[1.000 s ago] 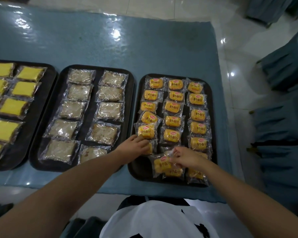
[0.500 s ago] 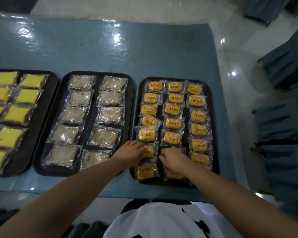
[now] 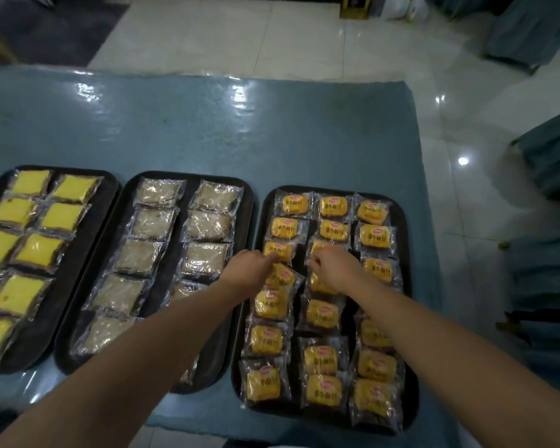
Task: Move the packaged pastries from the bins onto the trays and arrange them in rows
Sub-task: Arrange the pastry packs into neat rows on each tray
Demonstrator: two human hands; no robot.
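Three black trays lie side by side on the blue-covered table. The right tray [image 3: 405,240] holds several small orange packaged buns in three rows. My left hand [image 3: 251,270] reaches over its left row with curled fingers at a tilted bun packet [image 3: 282,275]. My right hand [image 3: 335,266] is over the middle row, fingers pinching the wrapper edge of a bun packet [image 3: 319,246] there. The middle tray [image 3: 162,276] carries two rows of pale brown wrapped cakes, and the left tray [image 3: 70,279] two rows of yellow wrapped cakes.
The table [image 3: 191,130] has bare blue cloth beyond the trays. White tiled floor [image 3: 459,124] lies to the right, with blue-draped chairs [image 3: 553,286] along that side. No bins are in view.
Both hands have moved from the near end of the right tray up to its middle rows. The near bun packets now lie flat in rows. The camera view has shifted closer.
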